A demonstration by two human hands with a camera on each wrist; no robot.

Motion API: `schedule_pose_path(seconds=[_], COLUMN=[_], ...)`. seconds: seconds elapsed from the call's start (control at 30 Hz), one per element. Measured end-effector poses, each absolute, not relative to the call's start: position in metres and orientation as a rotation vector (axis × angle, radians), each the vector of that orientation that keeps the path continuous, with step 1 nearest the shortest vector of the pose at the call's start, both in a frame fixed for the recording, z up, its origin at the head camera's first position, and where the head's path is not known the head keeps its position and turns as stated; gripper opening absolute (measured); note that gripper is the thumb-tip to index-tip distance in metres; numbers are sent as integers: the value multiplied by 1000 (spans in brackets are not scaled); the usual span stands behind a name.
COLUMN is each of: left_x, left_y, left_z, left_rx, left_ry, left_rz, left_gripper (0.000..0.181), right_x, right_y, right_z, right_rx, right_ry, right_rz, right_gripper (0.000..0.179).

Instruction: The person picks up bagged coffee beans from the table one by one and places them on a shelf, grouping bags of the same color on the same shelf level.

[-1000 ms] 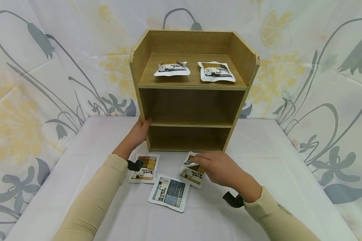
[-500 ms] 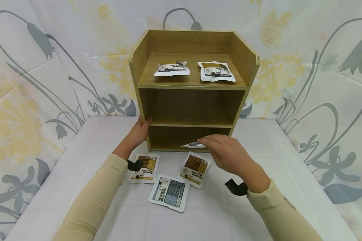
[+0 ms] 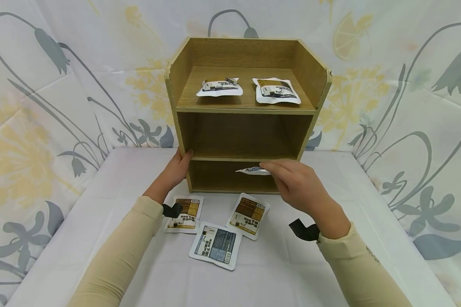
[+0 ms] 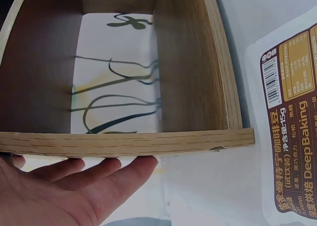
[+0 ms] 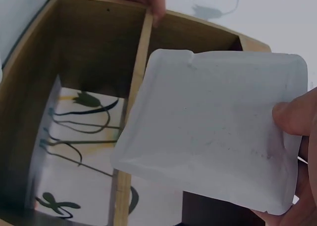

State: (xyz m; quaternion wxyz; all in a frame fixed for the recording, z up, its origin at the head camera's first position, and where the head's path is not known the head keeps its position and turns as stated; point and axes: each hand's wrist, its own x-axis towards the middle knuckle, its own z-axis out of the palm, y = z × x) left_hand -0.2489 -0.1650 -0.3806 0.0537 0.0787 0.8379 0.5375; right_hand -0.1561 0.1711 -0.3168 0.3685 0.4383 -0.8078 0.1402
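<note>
My right hand (image 3: 301, 183) pinches a small white coffee bean packet (image 3: 252, 171) by one edge, thumb on one face, in front of the bottom compartment of the wooden shelf (image 3: 246, 111). Its plain white face (image 5: 213, 122) fills much of the right wrist view. My left hand (image 3: 175, 169) grips the shelf's left side panel, thumb round the front edge, fingers (image 4: 119, 184) along the outside. Two more packets, a left one (image 3: 220, 87) and a right one (image 3: 277, 91), lie on the top shelf.
On the white tablecloth (image 3: 146, 264), before the shelf, lie a brown-labelled packet (image 3: 184, 215), a blue-grey-labelled packet (image 3: 216, 246) and another brown one (image 3: 248, 215). A flower-patterned cloth (image 3: 100, 51) hangs behind.
My right hand has lifted the packet from above the right brown one, upward and slightly right, to the bottom compartment's front. The left hand stays on the shelf.
</note>
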Motion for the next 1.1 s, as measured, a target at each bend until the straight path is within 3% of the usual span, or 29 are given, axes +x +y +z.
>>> schedule_pose_path(seconds=[0.43, 0.6, 1.1], left_x=[-250, -231, -221], left_y=[-164, -157, -154], left_z=[-381, -357, -346], left_rx=[248, 263, 247], left_ry=[2557, 2545, 2521], left_rz=[1618, 1599, 1614], left_gripper=[67, 63, 61], right_x=[-163, -167, -180], right_y=[175, 179, 179], right_z=[-305, -305, -324], right_rx=[1000, 955, 876], right_ry=[-1998, -1996, -2034], right_rz=[380, 361, 364], right_gripper=[38, 33, 36])
